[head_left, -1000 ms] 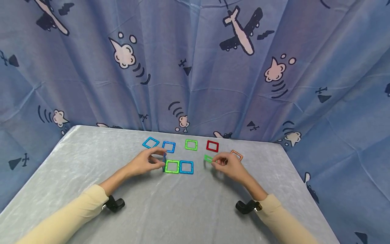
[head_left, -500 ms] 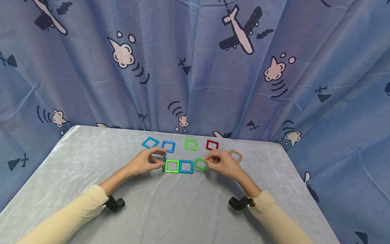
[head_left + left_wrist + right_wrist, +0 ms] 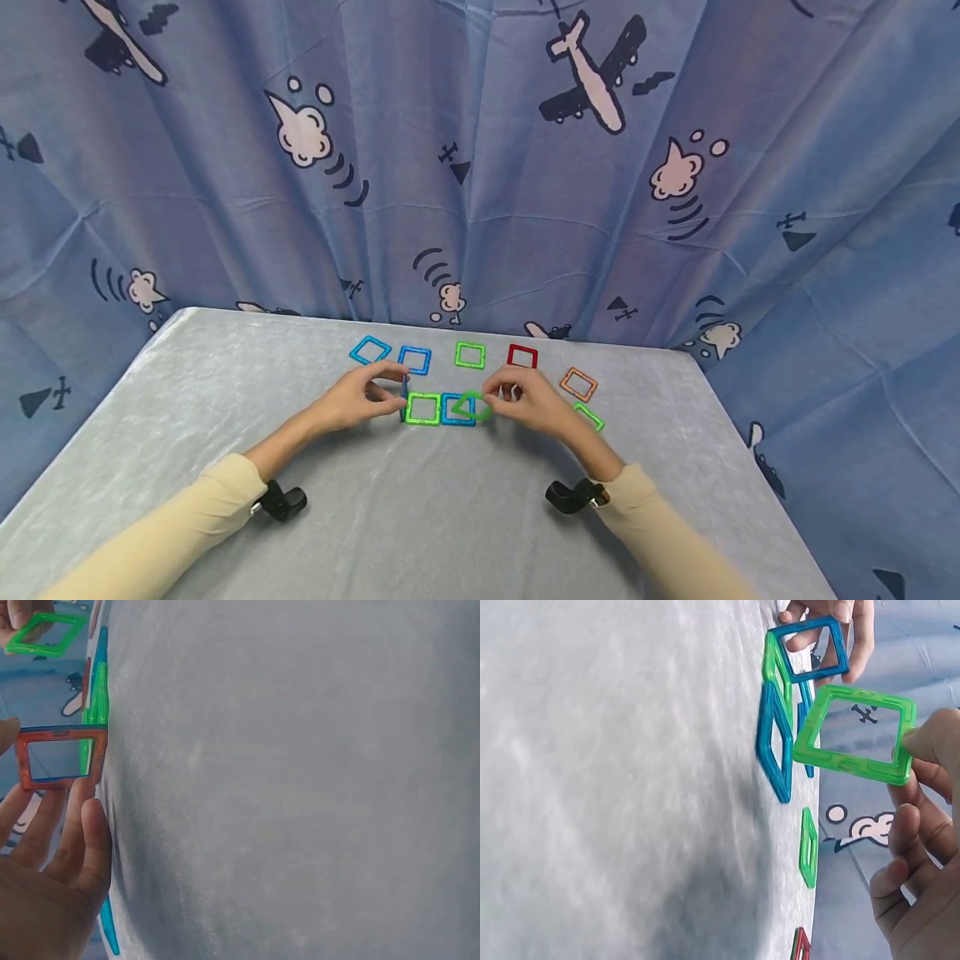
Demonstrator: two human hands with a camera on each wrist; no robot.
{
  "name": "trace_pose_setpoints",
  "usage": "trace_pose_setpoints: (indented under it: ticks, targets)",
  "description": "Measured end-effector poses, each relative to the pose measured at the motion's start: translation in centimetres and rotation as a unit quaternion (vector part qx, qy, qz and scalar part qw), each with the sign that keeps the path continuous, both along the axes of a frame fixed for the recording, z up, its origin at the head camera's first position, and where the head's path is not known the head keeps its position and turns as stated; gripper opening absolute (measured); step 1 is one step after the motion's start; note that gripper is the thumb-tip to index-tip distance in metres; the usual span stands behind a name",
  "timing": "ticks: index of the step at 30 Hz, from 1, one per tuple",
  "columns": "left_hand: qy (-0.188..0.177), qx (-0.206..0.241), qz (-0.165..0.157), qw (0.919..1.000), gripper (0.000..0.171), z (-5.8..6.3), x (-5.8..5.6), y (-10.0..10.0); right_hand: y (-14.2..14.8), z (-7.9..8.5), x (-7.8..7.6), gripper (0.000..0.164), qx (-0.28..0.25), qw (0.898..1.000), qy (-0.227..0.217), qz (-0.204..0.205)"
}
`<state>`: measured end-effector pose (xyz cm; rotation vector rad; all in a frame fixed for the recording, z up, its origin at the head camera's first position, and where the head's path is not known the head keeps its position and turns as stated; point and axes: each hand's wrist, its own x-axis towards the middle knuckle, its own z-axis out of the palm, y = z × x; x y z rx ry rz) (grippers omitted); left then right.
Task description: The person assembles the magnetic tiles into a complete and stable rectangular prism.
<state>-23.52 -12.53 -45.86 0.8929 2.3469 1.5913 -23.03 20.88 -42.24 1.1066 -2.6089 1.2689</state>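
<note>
- The left hand (image 3: pixel 352 400) grips a blue-and-red-orange square plastic frame (image 3: pixel 64 734), upright at the edge of a flat green square plastic frame (image 3: pixel 423 422).
- The right hand (image 3: pixel 534 402) pinches a translucent green square plastic frame (image 3: pixel 849 763), raised and tilted near a flat blue square plastic frame (image 3: pixel 459 422).
- The two flat frames lie side by side on the grey cloth-covered surface (image 3: pixel 465 517).
- Farther back lies a red square plastic frame (image 3: pixel 522 347).

Head view bright, even, mostly sharp; soft, diffuse shadows on tablecloth (image 3: pixel 480 517). Left wrist view dimmer, softer.
</note>
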Motion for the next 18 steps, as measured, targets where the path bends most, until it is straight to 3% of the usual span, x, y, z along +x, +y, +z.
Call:
trace_pose_setpoints:
  ticks: [6,10,13,16,18]
  targets:
    - [0.002,-0.001,-0.003,1.0,0.051,0.1,0.0,0.1,-1.1,-0.1,0.0,0.007,-0.003,1.0,-0.007,0.011]
    - [0.001,-0.001,-0.005,1.0,0.051,0.1,-0.1,0.1,-2.1,1.3,0.9,0.01,-0.004,1.0,-0.02,0.016]
    - [0.001,-0.002,-0.004,1.0,0.051,0.1,-0.1,0.2,-2.4,1.2,1.0,0.01,-0.009,0.999,-0.025,0.02]
    - [0.002,-0.003,-0.001,1.0,0.052,-0.1,-0.2,0.1,-2.4,-0.2,0.2,0.008,-0.016,0.999,-0.018,0.029]
    - [0.002,-0.002,0.0,1.0,0.053,-0.2,-0.2,0.1,-2.6,-0.3,0.3,0.006,-0.021,0.999,-0.014,0.042]
